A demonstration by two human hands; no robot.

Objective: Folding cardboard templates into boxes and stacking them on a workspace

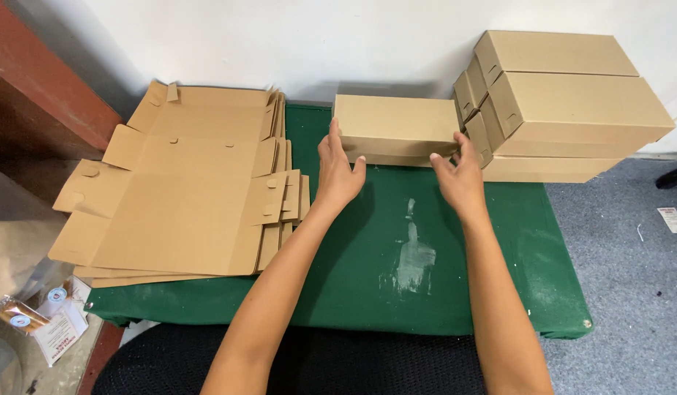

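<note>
Both hands, left hand [337, 170] and right hand [459, 175], grip open, flank the long brown folded cardboard box [395, 126] at twelve o'clock on the green desk [499, 241]; it looks light, stiff, crushable, best held by its ends.

Evenly and softly lit from above, bright on the white wall [280, 36] without glare. Faint shadow behind the folded box [397, 124] and under the forearms on the green table cover [499, 241]. Sharp through the centre, slightly soft on the hands. Dimmer at lower left, with mild wide-angle bending of the stacked boxes [572, 102] toward the right edge.
</note>
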